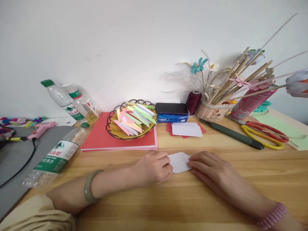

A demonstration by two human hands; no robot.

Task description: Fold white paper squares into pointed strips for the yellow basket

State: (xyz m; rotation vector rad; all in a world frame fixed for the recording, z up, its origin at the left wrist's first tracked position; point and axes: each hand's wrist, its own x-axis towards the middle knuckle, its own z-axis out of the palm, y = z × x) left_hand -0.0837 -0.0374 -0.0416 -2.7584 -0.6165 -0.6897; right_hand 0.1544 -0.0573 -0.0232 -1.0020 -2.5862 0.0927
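Note:
A small white sheet of paper (178,163) lies on the wooden table between my hands, with a folded-over corner at its upper right. Curled at the paper's left end, my left hand (155,168) grips it, a ring on one finger. My right hand (211,168) pinches the paper's right end, fingers together and thumb below. Parts of the paper's two ends are hidden under the fingers. Just beyond it, white paper slips (187,129) lie on red ones (201,127). A yellow basket with a dark looped rim (111,133) holds many folded strips of coloured paper (136,118).
A plastic bottle (57,157) lies at left, with two more (69,104) leaning behind. A pink glue gun (43,128) rests on a grey surface. Red paper (96,134) sits under the basket. To the right are a dark green knife (237,134), scissors (264,133) and a stick-filled holder (213,110).

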